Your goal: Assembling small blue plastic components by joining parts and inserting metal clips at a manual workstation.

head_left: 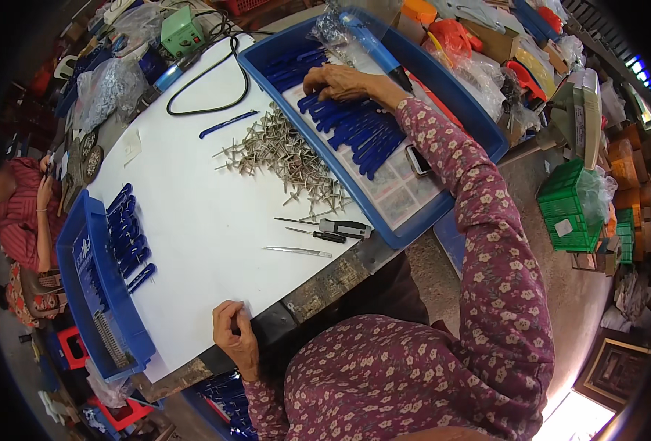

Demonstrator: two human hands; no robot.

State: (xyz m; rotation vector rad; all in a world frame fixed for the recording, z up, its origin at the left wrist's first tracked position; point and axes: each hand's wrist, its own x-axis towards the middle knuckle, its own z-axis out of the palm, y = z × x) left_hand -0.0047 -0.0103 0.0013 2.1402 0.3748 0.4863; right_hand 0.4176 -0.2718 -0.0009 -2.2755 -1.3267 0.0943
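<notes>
Bending over blue pieces [369,136], right hand [340,83], hold unclear, left hand [236,334] loosely curled by table [329,288]

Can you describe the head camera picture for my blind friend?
A person's right hand is over dark blue pieces in a blue tray; the left hand curls by the edge of the table. Metal parts, two screwdrivers and tweezers lie on its white top.

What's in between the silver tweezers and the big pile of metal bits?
A black screwdriver and a grey-and-black screwdriver, lying on the white sheet; the head view shows them.
</notes>
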